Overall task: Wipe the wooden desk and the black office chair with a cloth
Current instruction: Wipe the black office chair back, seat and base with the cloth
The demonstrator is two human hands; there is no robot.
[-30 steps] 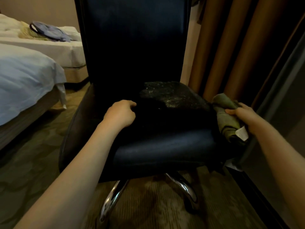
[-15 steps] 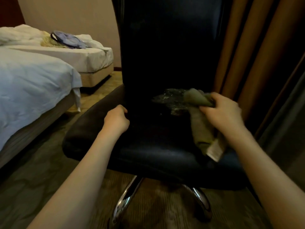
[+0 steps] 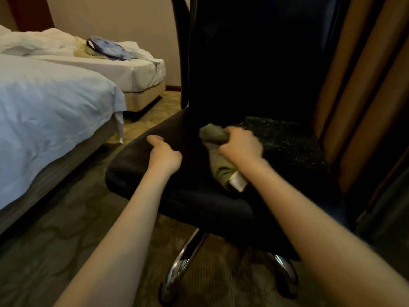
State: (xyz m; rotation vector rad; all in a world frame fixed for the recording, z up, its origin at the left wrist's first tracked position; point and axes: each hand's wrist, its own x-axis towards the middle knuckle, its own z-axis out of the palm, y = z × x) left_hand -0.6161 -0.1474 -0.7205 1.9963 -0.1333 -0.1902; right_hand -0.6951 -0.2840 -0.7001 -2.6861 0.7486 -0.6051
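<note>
The black office chair fills the middle of the view, its tall back upright and its seat facing me. My right hand grips an olive-green cloth with a white tag and presses it on the middle of the seat. The seat surface to the right of the cloth looks speckled and shiny. My left hand rests on the left part of the seat with its fingers curled and nothing in it. The wooden desk is out of view.
Two beds with white sheets stand to the left, a blue bag on the far one. Brown curtains hang close behind the chair on the right. The chair's chrome base stands on patterned carpet.
My right hand has carried the cloth from the seat's right edge leftward across the seat to its middle. My left hand has stayed on the left of the seat.
</note>
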